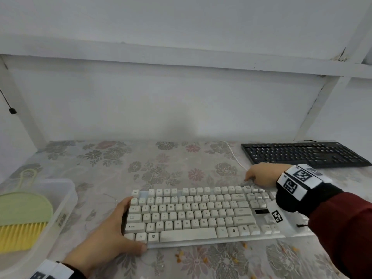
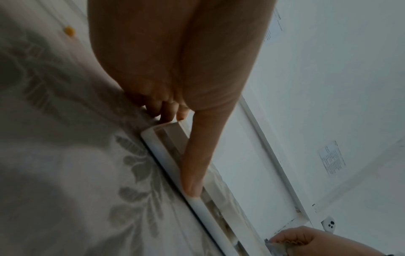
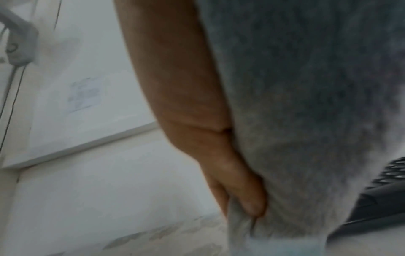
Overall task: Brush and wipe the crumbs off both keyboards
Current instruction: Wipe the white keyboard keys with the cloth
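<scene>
The white keyboard lies near the front edge of the table. The left hand grips its left end, the thumb along the front rim and the fingers curled over the side. The right hand reaches over the far right corner of this keyboard and pinches a grey cloth between thumb and fingers. The black keyboard rests at the back right corner of the table.

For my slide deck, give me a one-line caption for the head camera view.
Left hand steadies the white keyboard while the right hand wipes its far corner; green brush waits in its tub.
</scene>
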{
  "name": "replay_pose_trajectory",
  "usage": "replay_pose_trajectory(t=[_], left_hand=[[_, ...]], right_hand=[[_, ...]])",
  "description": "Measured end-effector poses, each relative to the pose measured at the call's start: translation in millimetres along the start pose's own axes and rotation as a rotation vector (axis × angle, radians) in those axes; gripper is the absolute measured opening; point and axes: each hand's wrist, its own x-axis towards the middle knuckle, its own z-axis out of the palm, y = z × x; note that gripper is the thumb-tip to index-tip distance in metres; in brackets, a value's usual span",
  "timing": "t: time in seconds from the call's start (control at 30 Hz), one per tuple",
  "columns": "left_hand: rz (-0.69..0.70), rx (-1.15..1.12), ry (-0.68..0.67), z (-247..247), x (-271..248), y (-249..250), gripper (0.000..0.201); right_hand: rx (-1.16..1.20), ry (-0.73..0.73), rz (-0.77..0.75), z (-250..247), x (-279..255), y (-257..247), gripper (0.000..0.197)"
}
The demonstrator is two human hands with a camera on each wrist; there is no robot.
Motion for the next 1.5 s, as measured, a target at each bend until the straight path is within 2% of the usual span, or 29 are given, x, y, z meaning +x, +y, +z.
replay_pose_trajectory(t=[0.17, 0.4, 0.57, 0.63, 0.7, 0.77, 0.83, 0.9, 1.0, 1.07, 1.13, 1.23, 1.37, 1.43, 1.5], left_hand=[[0.013, -0.033, 0.004, 1, 0, 1, 0.103], [0.000, -0.019, 0.011, 1, 0, 2, 0.104], [-0.001, 0.008, 0.014, 1, 0, 2, 0.106], [-0.001, 0.005, 0.007, 1, -1, 2, 0.107], [0.005, -0.009, -0.003, 2, -1, 2, 0.107], [0.011, -0.018, -0.006, 3, -2, 3, 0.106], [0.015, -0.024, -0.007, 3, -2, 4, 0.105], [0.022, -0.024, -0.005, 3, -3, 6, 0.104], [0.021, -0.010, 0.001, 4, -4, 9, 0.102], [0.018, -0.010, 0.001, 5, -5, 11, 0.101], [0.007, -0.011, 0.006, 5, -6, 12, 0.100], [-0.006, 0.010, 0.023, 6, -7, 12, 0.100], [0.001, 0.064, 0.055, 7, -11, 13, 0.098], [0.012, 0.055, 0.061, 8, -12, 15, 0.092], [0.021, 0.036, 0.049, 8, -12, 18, 0.087]], right_hand=[[0.112, 0.128, 0.024, -4, -8, 24, 0.035], [0.084, 0.155, 0.082, 43, 0, 57, 0.032], [-0.121, -0.012, 0.258, 42, -2, 79, 0.047], [-0.125, 0.001, 0.236, 34, -2, 77, 0.046], [-0.040, 0.098, 0.169, 32, 0, 72, 0.035], [0.066, 0.188, 0.073, 37, 3, 65, 0.032], [0.124, 0.181, 0.040, 44, 4, 61, 0.033], [0.126, 0.144, 0.086, 48, 4, 64, 0.034], [0.010, 0.043, 0.252, 40, 1, 71, 0.031], [-0.002, 0.049, 0.284, 27, -4, 61, 0.029], [0.131, 0.148, 0.195, 14, -5, 36, 0.031], [0.372, 0.269, -0.070, -4, -14, -31, 0.035], [0.377, 0.220, -0.434, -32, -20, -139, 0.039], [0.364, 0.249, -0.545, -45, -14, -181, 0.036], [0.301, 0.299, -0.595, -54, -7, -210, 0.031]])
